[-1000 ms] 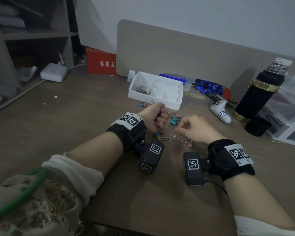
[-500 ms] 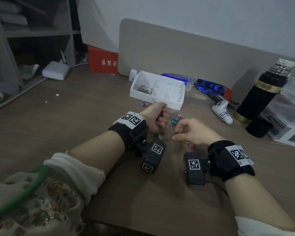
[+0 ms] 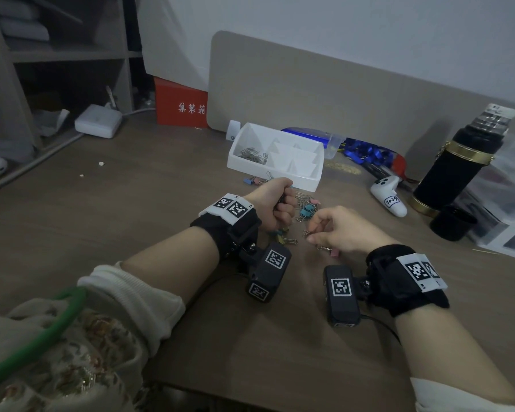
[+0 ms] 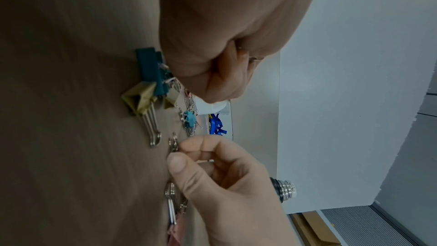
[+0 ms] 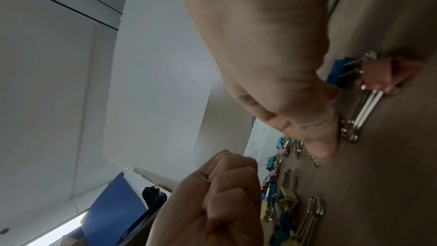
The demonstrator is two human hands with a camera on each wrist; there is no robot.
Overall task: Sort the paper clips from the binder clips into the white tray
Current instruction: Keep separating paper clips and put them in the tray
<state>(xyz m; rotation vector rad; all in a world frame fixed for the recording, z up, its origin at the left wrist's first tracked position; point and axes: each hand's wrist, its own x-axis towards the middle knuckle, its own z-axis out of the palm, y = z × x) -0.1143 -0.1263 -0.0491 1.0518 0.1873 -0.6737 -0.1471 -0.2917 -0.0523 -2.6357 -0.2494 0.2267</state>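
Inside left hand (image 5: pixel 220 199), only right-wrist view shows paper clip (image 5: pixel 204 175).

The head camera is looking forward and down from above the near edge of the tabletop (image 3: pixel 131 203), taking in both forearms, the clips (image 3: pixel 305 208) and the tray (image 3: pixel 305 182) at mid distance. The left wrist camera is sitting very close behind the left hand (image 4: pixel 224 35), rolled sideways, facing right across the clips (image 4: pixel 146 89) toward the right hand (image 4: pixel 224 184). The right wrist camera is looking leftward, equally close and rolled, past the right hand (image 5: pixel 272 63) to the left hand (image 5: pixel 212 203). All three are sharing the clips and both hands.
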